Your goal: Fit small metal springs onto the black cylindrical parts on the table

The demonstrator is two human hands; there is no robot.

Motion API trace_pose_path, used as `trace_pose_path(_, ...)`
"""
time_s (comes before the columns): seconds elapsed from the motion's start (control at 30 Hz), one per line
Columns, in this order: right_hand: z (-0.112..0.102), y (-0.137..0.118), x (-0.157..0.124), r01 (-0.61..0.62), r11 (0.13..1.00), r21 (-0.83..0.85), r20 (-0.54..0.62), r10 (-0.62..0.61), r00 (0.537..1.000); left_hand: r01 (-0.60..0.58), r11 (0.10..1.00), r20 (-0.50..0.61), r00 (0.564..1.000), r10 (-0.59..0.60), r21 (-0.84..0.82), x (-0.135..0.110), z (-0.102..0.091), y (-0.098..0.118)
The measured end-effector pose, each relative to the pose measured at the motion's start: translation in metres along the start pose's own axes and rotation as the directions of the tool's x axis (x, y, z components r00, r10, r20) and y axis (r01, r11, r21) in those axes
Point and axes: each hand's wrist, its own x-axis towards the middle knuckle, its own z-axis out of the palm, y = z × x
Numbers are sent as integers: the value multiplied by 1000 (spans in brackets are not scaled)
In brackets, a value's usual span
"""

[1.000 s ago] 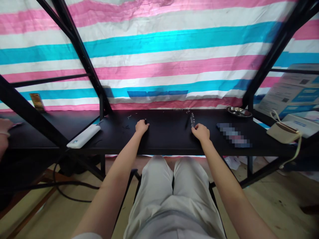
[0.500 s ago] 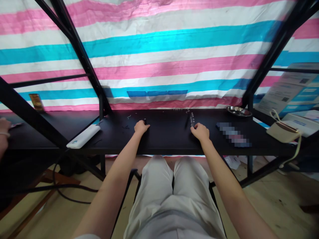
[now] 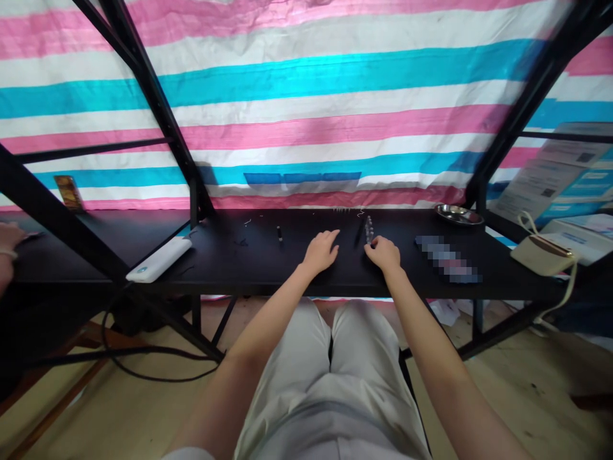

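Over the black table (image 3: 230,271) I see the left hand (image 3: 320,252) loosely spread, and the right hand (image 3: 384,252) pinching the near end of a clear knobbly strip (image 3: 368,229). A small black tube (image 3: 280,234) sits left of both hands.

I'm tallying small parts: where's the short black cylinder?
In the head view, the cylinder is left of centre on the black tabletop, between the white device and the left hand.

Loose off-white trousers (image 3: 291,370), grey top (image 3: 330,441)
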Motion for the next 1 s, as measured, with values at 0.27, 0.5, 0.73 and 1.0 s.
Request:
trace_pose_path(0.27, 5, 3, 4, 52, 998, -28, -14, -53, 999, -53, 994, 162, 986, 38, 94, 37, 40, 20)
trace_pose_path(0.5, 9, 4, 5, 95, 994, -49, -19, -96, 995, -84, 987, 139, 988, 65, 137, 44, 48, 22)
trace_pose_path(0.73, 7, 1, 2, 181, 981, -72, -7, -182, 983, -7, 998, -21, 1000, 5, -60, 31, 36, 2)
trace_pose_path(1.0, 7, -22, -6, 470, 866, -172, 35, -472, 881, 40, 941, -273, 952, -138, -337, 13, 10, -10)
